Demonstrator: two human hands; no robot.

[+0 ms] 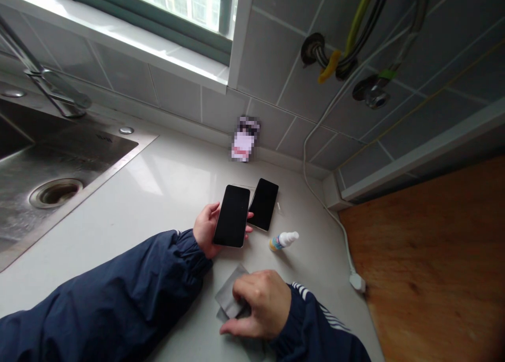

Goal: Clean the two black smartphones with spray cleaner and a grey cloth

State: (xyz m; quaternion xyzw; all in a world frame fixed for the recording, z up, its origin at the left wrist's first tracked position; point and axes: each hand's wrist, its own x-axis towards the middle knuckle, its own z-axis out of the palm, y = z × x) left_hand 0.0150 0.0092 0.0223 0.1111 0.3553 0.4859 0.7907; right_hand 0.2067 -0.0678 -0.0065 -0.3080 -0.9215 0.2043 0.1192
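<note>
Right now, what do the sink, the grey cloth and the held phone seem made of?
The sink looks like brushed stainless steel, given its streaky metallic sheen. The grey cloth seems a matte fabric, possibly microfiber, lying soft and folded. The held phone appears glass-fronted: smooth, black, faintly glossy.

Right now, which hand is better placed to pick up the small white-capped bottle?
Probably your right hand: it rests on the gray cloth, near the bottle, while your left hand holds a black phone.

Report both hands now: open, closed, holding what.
Left hand: closed, holding a black smartphone.
Right hand: closed, gripping a grey cloth.
</note>
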